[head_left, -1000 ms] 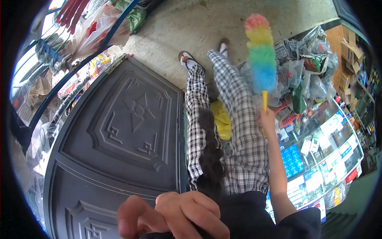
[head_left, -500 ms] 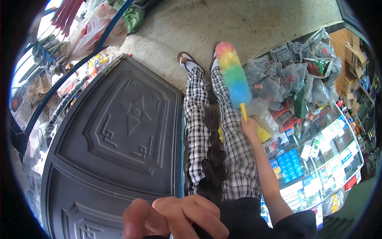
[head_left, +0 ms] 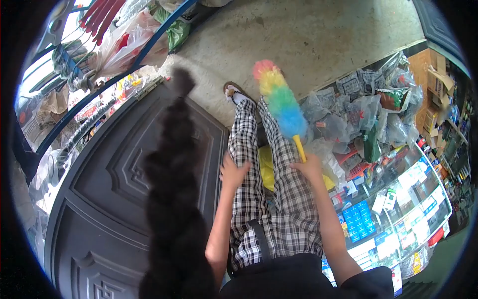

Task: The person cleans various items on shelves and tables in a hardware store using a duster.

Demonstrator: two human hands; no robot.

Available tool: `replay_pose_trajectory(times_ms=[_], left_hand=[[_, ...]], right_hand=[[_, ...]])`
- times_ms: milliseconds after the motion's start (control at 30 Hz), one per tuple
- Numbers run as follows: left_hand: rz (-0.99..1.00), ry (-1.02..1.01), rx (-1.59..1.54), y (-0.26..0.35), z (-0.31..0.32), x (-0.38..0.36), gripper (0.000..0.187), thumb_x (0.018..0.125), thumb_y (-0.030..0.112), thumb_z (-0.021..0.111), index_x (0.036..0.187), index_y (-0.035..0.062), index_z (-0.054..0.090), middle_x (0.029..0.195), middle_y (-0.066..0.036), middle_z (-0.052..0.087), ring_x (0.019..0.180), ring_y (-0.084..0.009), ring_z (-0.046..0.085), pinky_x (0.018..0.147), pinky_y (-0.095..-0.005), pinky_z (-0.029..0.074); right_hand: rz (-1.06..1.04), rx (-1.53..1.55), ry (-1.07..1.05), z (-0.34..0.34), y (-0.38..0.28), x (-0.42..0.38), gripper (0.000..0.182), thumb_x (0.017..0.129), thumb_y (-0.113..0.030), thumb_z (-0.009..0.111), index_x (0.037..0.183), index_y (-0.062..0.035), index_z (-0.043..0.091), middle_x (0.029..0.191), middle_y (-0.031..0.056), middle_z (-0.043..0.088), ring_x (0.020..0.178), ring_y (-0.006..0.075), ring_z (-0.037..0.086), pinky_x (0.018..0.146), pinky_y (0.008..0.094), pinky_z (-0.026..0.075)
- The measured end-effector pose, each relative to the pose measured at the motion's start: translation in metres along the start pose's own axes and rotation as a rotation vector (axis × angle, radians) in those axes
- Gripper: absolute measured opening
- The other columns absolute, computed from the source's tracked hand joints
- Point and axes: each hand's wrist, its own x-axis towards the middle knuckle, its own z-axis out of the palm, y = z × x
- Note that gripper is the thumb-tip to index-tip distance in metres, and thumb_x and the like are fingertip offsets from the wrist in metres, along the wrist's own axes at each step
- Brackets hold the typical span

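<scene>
My right hand (head_left: pixel 309 170) is closed round the yellow handle of a feather duster (head_left: pixel 285 102). The duster's fluffy head runs from pink through yellow and green to blue, and it points away from me over my right lower leg. My left hand (head_left: pixel 234 173) holds nothing; its thumb stands apart from the fingers beside my left knee. Checked trousers (head_left: pixel 249 199) cover my legs. A long dark braid (head_left: pixel 172 169) hangs in front of the camera on the left and hides part of the dark panelled door (head_left: pixel 114 219).
Plastic-wrapped goods (head_left: pixel 363 109) lie in a heap to the right, beside a glass counter (head_left: pixel 398 219) with small boxes. Cardboard boxes (head_left: pixel 438 79) stand behind. At upper left, a blue metal rack (head_left: pixel 119 74) carries bags. Concrete floor (head_left: pixel 298 35) spreads ahead.
My left hand has gone from close under the camera down to my left knee, its fingers now apart. The braid has swung left. The duster, still in my right hand, sits slightly further left.
</scene>
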Motion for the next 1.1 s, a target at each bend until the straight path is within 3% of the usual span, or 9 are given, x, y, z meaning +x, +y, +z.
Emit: replay_pose_trajectory(times_ms=[33,233,400,467,500,533,600,800,1100], left_hand=[[0.032,-0.122,0.176,-0.028,0.029,0.006,0.091,0.066,0.047,0.063,0.128,-0.0029,0.019,0.120,-0.026,0.038,0.108,-0.0387,0.042,0.090,-0.0411,0.035],[0.247,0.241,0.388,-0.017,-0.010,0.009,0.025,0.080,0.024,0.051,0.090,0.0006,0.047,0.086,-0.015,0.053,0.074,-0.0300,0.055,0.061,-0.0383,0.044],[0.484,0.065,-0.881,-0.039,-0.057,0.035,0.014,0.086,0.017,0.049,0.080,0.0047,0.052,0.064,0.000,0.049,0.058,-0.0080,0.042,0.054,-0.0196,0.035],[0.255,-0.043,-0.955,-0.050,-0.063,0.082,0.019,0.082,0.019,0.057,0.086,0.0025,0.049,0.094,-0.005,0.053,0.084,-0.0101,0.050,0.068,-0.0246,0.040],[0.422,0.312,-0.779,-0.037,-0.056,0.101,0.021,0.076,0.019,0.062,0.081,0.0038,0.049,0.070,0.000,0.047,0.059,-0.0117,0.040,0.055,-0.0231,0.035],[0.474,0.715,-0.064,-0.013,-0.071,0.109,0.032,0.068,0.023,0.067,0.091,0.0078,0.050,0.090,-0.007,0.050,0.075,-0.0225,0.048,0.061,-0.0327,0.041],[0.387,0.864,-0.024,0.016,-0.080,0.159,0.049,0.061,0.028,0.070,0.102,0.0123,0.050,0.108,-0.011,0.045,0.093,-0.0349,0.046,0.069,-0.0438,0.043],[-0.069,0.771,0.132,0.036,-0.134,0.283,0.054,0.060,0.043,0.065,0.103,0.0118,0.055,0.104,-0.010,0.053,0.093,-0.0324,0.052,0.076,-0.0407,0.045],[0.060,1.197,-0.055,0.033,-0.134,0.379,0.030,0.069,0.036,0.059,0.088,0.0129,0.062,0.092,-0.004,0.059,0.085,-0.0313,0.053,0.070,-0.0414,0.043]], right_hand=[[-0.023,0.020,0.003,-0.003,-0.006,0.000,0.036,0.051,-0.020,0.077,0.055,-0.0006,0.048,0.051,0.0089,0.051,0.045,0.0181,0.048,0.049,0.0320,0.040],[-0.057,0.185,-0.131,-0.017,-0.016,-0.018,0.031,0.058,-0.013,0.075,0.060,-0.0067,0.044,0.051,0.0003,0.046,0.045,0.0084,0.044,0.043,0.0245,0.036],[0.023,0.350,-0.274,-0.048,-0.053,0.002,0.022,0.073,-0.017,0.066,0.064,-0.0075,0.048,0.053,-0.0033,0.043,0.041,0.0035,0.037,0.037,0.0205,0.030],[0.055,0.570,-0.372,-0.059,-0.075,0.042,0.023,0.082,-0.022,0.056,0.068,-0.0046,0.049,0.055,-0.0021,0.045,0.039,0.0032,0.036,0.036,0.0197,0.029],[0.000,0.517,-0.292,-0.056,-0.082,0.070,0.025,0.083,-0.025,0.054,0.069,-0.0044,0.049,0.054,-0.0017,0.045,0.040,0.0036,0.036,0.036,0.0196,0.029],[-0.056,0.469,-0.212,-0.048,-0.089,0.101,0.028,0.085,-0.028,0.051,0.070,-0.0042,0.049,0.054,-0.0013,0.045,0.040,0.0039,0.037,0.036,0.0194,0.029],[-0.232,0.228,-0.039,-0.031,-0.106,0.164,0.033,0.087,-0.032,0.045,0.067,-0.0053,0.047,0.053,-0.0012,0.043,0.040,0.0042,0.037,0.036,0.0196,0.029],[-0.366,0.856,-0.226,0.042,-0.174,0.300,0.036,0.090,-0.037,0.035,0.068,-0.0092,0.039,0.052,-0.0036,0.035,0.036,0.0019,0.027,0.031,0.0159,0.021],[-0.707,0.802,-0.207,0.070,-0.215,0.378,0.037,0.091,-0.037,0.031,0.069,-0.0085,0.038,0.053,-0.0032,0.035,0.036,0.0017,0.028,0.031,0.0159,0.021]])
